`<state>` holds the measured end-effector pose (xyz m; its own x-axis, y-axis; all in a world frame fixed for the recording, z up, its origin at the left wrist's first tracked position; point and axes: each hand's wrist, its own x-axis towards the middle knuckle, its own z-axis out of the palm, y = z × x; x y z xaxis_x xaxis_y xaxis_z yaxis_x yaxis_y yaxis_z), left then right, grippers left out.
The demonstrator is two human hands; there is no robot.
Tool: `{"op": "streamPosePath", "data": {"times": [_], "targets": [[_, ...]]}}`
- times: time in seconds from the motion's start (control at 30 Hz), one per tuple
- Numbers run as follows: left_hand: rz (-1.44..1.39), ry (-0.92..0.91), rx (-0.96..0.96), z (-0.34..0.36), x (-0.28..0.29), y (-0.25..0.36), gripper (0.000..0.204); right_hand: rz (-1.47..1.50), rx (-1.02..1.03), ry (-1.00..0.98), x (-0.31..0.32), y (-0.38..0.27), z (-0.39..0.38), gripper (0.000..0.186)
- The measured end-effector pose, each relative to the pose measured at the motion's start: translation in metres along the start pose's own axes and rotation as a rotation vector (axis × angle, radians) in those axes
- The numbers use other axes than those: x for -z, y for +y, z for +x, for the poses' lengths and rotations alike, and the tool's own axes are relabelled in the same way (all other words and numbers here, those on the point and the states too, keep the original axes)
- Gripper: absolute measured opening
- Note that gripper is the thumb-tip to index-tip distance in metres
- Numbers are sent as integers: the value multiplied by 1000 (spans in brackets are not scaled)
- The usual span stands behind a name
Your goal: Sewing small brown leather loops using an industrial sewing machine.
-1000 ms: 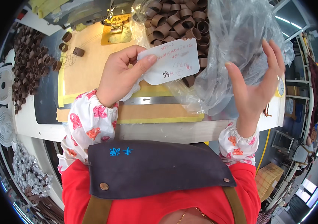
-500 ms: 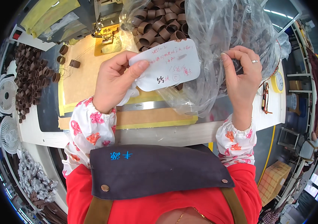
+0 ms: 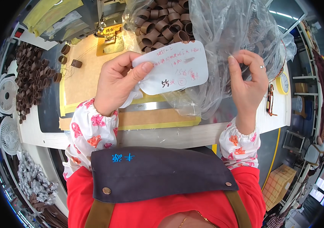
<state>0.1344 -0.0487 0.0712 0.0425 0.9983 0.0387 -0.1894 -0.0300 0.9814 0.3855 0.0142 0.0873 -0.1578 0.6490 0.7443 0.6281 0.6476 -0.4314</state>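
My left hand point(image 3: 116, 83) grips a white card point(image 3: 173, 72) with rounded corners and handwriting, its thumb on the front and crumpled white material beneath it. At the right, my right hand point(image 3: 248, 81) pinches the clear plastic bag point(image 3: 213, 34) between thumb and fingers. Brown ring-shaped pieces point(image 3: 163, 24) fill a plastic bag behind the card, partly covered by it. Tan paper edged with yellow tape point(image 3: 87, 72) lies under my left hand, crossed near the front by a metal strip point(image 3: 148, 106).
At the back stands a sewing machine point(image 3: 103, 26). More brown rings point(image 3: 30, 74) are piled at left, beside white fans point(image 3: 7, 136). A yellow tape measure point(image 3: 283, 83) lies at right. Silvery bundles point(image 3: 32, 178) hang low left; a cardboard box point(image 3: 278, 186) is low right.
My right hand has moved from spread fingers to pinching the plastic, settling a little lower. The card in my left hand has shifted slightly right and tilted toward me.
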Motion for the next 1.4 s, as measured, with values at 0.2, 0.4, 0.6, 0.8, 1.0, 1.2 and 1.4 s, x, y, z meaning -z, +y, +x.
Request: {"op": "streamPosePath", "data": {"times": [0.2, 0.4, 0.6, 0.8, 1.0, 1.2, 1.4], "targets": [[28, 7, 12, 0, 0, 1, 18, 49, -18, -41, 5, -1, -2, 9], [83, -4, 2, 6, -2, 3, 20, 160, -88, 39, 8, -8, -4, 8], [331, -28, -115, 46, -14, 8, 17, 414, -122, 125, 30, -28, -9, 10], [875, -176, -1033, 165, -76, -5, 12, 624, 171, -99, 56, -70, 18, 11], [641, -587, -231, 202, -218, -13, 32, 752, 425, -115, 39, -101, 13, 17], [1020, -626, -485, 226, -235, -10, 31, 302, 176, -2, 67, -29, 13, 21], [1118, -596, -640, 222, -221, -1, 30, 172, -23, 253, 42, 20, 19, 18]]}}
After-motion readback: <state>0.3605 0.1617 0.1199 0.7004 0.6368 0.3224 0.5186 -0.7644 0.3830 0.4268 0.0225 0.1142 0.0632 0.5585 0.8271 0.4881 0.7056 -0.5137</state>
